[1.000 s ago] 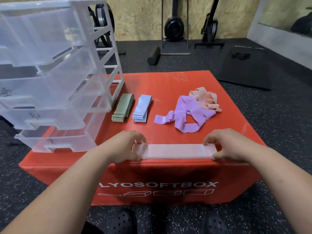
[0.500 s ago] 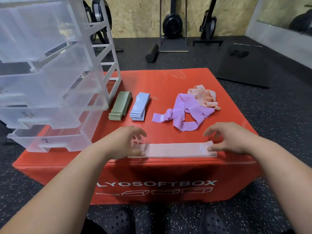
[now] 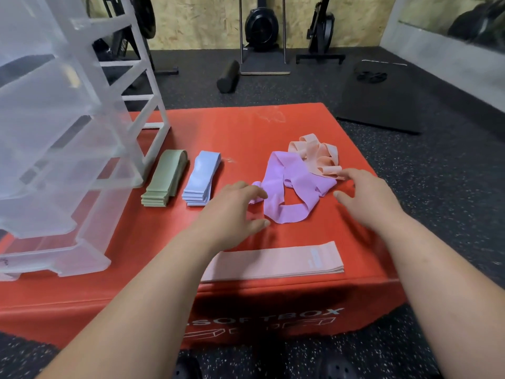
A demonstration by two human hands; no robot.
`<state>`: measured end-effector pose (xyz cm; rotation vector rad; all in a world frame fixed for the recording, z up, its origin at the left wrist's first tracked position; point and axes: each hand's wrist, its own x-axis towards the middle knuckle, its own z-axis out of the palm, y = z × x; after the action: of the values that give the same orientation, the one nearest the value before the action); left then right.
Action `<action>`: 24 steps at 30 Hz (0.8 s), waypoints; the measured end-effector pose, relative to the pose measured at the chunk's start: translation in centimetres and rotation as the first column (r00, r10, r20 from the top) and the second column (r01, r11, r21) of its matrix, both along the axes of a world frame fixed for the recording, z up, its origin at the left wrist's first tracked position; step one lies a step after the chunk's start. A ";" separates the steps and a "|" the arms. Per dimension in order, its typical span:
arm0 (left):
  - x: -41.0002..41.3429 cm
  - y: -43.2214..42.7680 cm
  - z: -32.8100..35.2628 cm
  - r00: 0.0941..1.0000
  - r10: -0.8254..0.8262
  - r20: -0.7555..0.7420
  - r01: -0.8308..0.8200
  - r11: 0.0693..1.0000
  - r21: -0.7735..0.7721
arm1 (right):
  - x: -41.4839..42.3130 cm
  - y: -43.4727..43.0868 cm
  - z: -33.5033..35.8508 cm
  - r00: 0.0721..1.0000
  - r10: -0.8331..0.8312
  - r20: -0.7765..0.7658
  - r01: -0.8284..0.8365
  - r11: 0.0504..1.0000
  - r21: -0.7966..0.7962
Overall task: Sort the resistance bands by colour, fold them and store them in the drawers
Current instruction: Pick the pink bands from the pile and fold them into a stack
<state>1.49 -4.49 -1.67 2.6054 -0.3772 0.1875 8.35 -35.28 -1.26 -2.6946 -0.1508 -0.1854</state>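
Observation:
A flattened pale pink band (image 3: 278, 260) lies along the front edge of the red soft box (image 3: 246, 127). Behind it sits a loose purple band tangle (image 3: 293, 184), with crumpled peach bands (image 3: 317, 154) at its far right. Folded green bands (image 3: 165, 179) and folded blue bands (image 3: 202, 177) lie in stacks to the left. My left hand (image 3: 232, 212) hovers with spread fingers at the purple tangle's left end. My right hand (image 3: 366, 198) reaches with straight fingers to the tangle's right side, fingertips near the peach bands. Neither hand holds anything.
A clear plastic drawer unit (image 3: 62, 149) with several pulled-out drawers stands on the box's left side. Beyond the box are a black foam roller (image 3: 228, 76), a dark floor mat (image 3: 382, 102) and gym machines against a wooden wall.
Both hands let go of the pale pink band at the front edge and moved forward to the purple and peach bands. The pink band stays flat where it was.

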 end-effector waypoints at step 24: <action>4.0 -3.3 -0.8 0.992 0.046 0.118 -0.028 0.989 -0.145 | 3.3 0.7 3.6 0.961 -0.057 0.272 -0.060 0.913 0.404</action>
<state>5.48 -7.74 -2.44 2.4669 -0.3446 0.3736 11.64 -34.53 2.37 -2.2372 -0.1764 -0.5361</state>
